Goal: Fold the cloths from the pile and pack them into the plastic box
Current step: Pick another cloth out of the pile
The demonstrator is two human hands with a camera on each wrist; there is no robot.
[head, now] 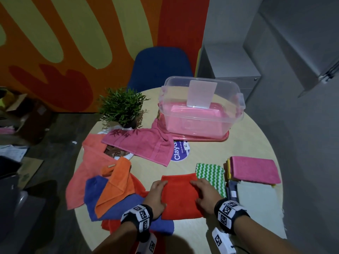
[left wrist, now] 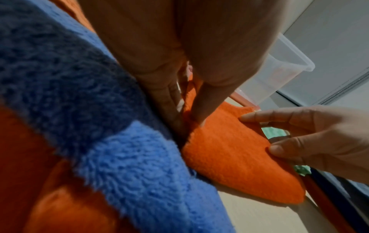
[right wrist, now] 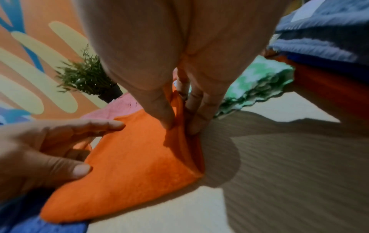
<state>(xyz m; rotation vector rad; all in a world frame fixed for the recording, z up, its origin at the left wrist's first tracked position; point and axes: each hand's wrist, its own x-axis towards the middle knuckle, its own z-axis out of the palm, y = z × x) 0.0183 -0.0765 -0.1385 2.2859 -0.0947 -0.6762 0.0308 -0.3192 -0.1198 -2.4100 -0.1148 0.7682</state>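
Midway: red cloth (head: pixel 180 196) at 6 o'clock, pinched by left hand (head: pixel 156 196) and right hand (head: pixel 206 196). Folded stack (head: pixel 255 170) at 3. Pile (head: pixel 113 180) at 9 unfolded; plastic box (head: pixel 201 105) at 12, unpacked.

1. The folded cloth (head: pixel 180 195) at the table's (head: pixel 247 132) near edge is plain red-orange.
2. Touching its right side, a cloth (head: pixel 212 176) bears green and white zigzags.
3. At the right edge, the stack's top cloth (head: pixel 255 169) is pink, with yellow beneath.
4. The left-edge pile shows a blue cloth (head: pixel 95 189), an orange cloth (head: pixel 119 184) and a salmon cloth (head: pixel 88 165).
5. The plastic box (head: pixel 201 107) is clear, over a pink lid.
6. The plant (head: pixel 121 105) is green.
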